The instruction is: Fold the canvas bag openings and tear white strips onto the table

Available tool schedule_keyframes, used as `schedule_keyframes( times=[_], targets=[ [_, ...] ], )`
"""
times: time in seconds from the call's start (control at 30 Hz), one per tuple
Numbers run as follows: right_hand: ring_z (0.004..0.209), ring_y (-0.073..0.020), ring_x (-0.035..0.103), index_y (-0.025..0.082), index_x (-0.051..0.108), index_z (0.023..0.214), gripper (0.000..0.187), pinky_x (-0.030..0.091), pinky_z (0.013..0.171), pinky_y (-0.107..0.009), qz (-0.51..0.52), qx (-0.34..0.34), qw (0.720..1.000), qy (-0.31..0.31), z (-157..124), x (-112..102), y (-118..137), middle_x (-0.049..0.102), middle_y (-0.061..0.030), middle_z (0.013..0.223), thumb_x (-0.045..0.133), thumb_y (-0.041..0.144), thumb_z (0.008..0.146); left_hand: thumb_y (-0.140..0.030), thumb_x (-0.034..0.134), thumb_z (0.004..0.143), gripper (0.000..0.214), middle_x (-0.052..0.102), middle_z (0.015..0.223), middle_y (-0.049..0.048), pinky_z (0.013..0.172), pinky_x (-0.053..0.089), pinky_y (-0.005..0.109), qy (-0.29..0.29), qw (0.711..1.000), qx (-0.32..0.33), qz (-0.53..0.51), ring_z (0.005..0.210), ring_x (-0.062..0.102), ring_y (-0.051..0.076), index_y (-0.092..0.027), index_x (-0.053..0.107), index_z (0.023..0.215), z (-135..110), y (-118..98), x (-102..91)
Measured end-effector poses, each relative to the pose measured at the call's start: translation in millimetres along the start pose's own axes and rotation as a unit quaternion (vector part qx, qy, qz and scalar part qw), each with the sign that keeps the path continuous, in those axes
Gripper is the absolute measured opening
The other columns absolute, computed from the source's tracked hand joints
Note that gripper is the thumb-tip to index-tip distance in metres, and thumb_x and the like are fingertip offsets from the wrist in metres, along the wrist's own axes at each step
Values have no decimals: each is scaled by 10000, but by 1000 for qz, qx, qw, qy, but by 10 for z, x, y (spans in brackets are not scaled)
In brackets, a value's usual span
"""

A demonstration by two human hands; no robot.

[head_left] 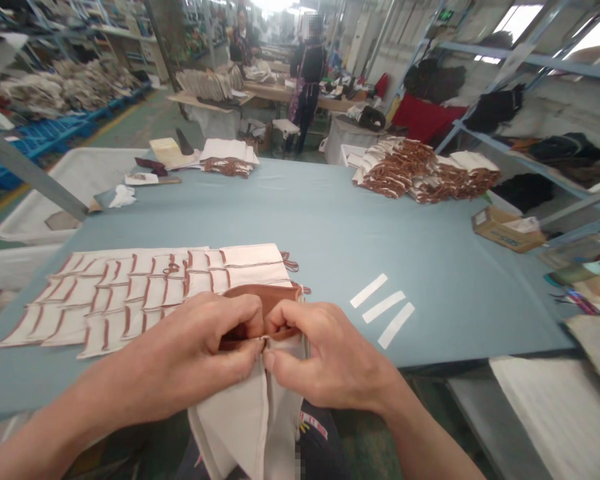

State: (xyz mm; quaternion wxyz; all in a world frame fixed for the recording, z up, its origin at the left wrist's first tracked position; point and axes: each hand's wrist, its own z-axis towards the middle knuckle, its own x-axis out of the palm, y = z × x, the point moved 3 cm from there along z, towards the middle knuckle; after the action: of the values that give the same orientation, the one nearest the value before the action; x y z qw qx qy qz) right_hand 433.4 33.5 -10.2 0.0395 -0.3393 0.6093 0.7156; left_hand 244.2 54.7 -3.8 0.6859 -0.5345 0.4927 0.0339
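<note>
Left hand [210, 343] and right hand [325, 357] pinch a cream bag [237, 420] at its mouth, by the near side of the bench [320, 220], apparently working the edges together; the next move calls for an even hold.

Head camera looks forward and down — table [320, 220] close below

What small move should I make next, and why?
Probably ease the right hand slightly away from the left hand along the rim of the cream fabric pouch, since both pinch it close together, partly covering the top of the seam.
</note>
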Motion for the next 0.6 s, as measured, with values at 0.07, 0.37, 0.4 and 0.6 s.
schedule_keyframes(
  times=[0.07,0.37,0.4,0.6],
  targets=[
    [661,-122,535,219,580,748,117,364,655,-257,25,13,999,19,33,11,-25,588,63,692,684,214,802,-272,590,944,241,476,646,-79,519,315,224,31,996,-21,-81,588,439,103,-225,512,722,22,30,-12],
    [652,-115,525,216,581,732,108,339,644,-252,35,38,998,24,73,93,-22,581,67,667,661,189,799,-351,593,984,264,505,679,-55,535,348,215,104,982,-40,-152,611,448,113,-202,604,766,42,118,-107],
    [641,-112,508,216,574,730,112,331,644,-254,26,33,999,16,74,100,-9,565,71,656,660,182,793,-310,585,976,241,497,667,-62,532,342,214,92,989,-23,-117,599,450,108,-207,600,759,29,103,-114],
    [593,-103,449,210,485,669,192,260,624,-286,-16,26,999,-8,94,127,67,495,78,606,639,131,754,-76,521,845,197,582,675,-83,570,337,226,-4,994,95,48,588,534,81,-232,640,829,-37,3,-106]
  ],
)
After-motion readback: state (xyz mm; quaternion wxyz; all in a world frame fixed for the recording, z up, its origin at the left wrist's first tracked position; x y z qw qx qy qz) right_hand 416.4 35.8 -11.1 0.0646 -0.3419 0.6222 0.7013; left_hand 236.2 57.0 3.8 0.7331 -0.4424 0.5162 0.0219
